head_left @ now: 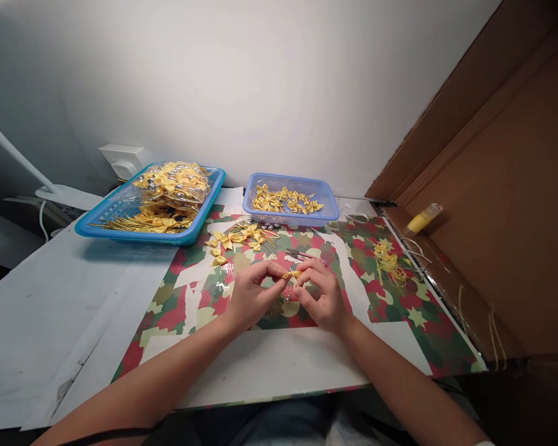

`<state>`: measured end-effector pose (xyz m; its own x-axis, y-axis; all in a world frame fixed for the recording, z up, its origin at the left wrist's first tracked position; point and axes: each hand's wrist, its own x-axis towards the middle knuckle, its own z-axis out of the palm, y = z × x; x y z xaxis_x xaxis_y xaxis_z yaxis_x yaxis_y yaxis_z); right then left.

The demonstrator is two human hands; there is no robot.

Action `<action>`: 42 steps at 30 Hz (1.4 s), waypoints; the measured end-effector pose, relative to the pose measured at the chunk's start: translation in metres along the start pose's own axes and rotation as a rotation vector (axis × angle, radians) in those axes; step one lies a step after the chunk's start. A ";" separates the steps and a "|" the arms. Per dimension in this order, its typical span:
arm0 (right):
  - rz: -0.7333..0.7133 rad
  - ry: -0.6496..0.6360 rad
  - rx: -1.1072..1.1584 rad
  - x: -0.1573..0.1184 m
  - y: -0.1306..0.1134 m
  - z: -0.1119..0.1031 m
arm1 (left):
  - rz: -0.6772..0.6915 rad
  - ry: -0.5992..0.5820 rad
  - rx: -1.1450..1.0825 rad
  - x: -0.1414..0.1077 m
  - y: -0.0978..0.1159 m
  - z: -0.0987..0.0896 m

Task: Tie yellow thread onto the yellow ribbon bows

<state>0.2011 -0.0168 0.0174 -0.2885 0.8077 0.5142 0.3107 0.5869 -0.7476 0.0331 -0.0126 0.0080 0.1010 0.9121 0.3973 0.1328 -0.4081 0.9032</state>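
Note:
My left hand and my right hand meet over the middle of the patterned mat. Between their fingertips is a small yellow ribbon piece with thin thread or wire at it. Both hands are closed in a pinch on this piece. Just behind them lies a pair of small scissors. Several yellow ribbon bows with thin stems are spread on the mat behind my left hand. A small shiny object sits beneath the fingers.
A blue basket holds many yellow bows and a clear bag at the left. Behind the hands stands a smaller blue basket with bows. Yellow scraps lie right, near a yellow glue bottle. Cardboard walls the right side.

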 end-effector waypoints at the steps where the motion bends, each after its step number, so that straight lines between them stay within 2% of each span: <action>1: -0.021 -0.002 0.003 0.000 0.001 -0.001 | -0.002 -0.001 -0.001 0.001 0.001 -0.001; 6: -0.036 0.065 0.022 -0.001 0.012 0.002 | 0.021 -0.019 -0.011 0.001 0.002 -0.001; 10: 0.152 0.112 0.103 -0.003 0.015 0.006 | 0.079 -0.041 0.056 0.000 0.000 0.000; 14: 0.329 -0.015 0.238 0.003 0.010 0.005 | 0.190 -0.046 0.204 0.001 -0.002 -0.001; 17: 0.401 -0.038 0.262 0.008 0.007 0.005 | 0.312 -0.125 0.358 0.002 -0.006 -0.003; 20: 0.361 0.023 0.192 0.007 0.006 0.006 | 0.446 -0.203 0.460 0.004 -0.009 -0.003; 22: 0.295 0.074 0.183 0.006 0.007 0.007 | 0.483 -0.238 0.495 0.005 -0.009 -0.003; 26: 0.308 0.173 0.314 0.010 0.011 0.004 | 0.451 -0.388 0.500 0.004 -0.008 -0.002; 29: 0.353 0.344 0.439 0.018 0.013 -0.010 | 0.440 -0.494 0.433 0.004 -0.013 -0.001; 32: 0.339 0.462 0.589 0.026 0.015 -0.032 | 0.423 -0.457 0.479 0.005 -0.020 -0.001; 35: 0.342 0.454 0.607 0.029 0.014 -0.049 | 0.367 -0.401 0.531 0.006 -0.022 -0.001; 40: 0.278 0.444 0.503 0.029 0.013 -0.056 | 0.291 -0.372 0.466 0.004 -0.015 0.000; 42: 0.272 0.447 0.482 0.028 0.014 -0.054 | 0.218 -0.338 0.402 0.004 -0.011 0.001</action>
<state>0.2464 0.0173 0.0445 0.1734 0.9283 0.3289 -0.1460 0.3545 -0.9236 0.0330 -0.0049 -0.0007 0.4697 0.7688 0.4340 0.4319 -0.6288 0.6465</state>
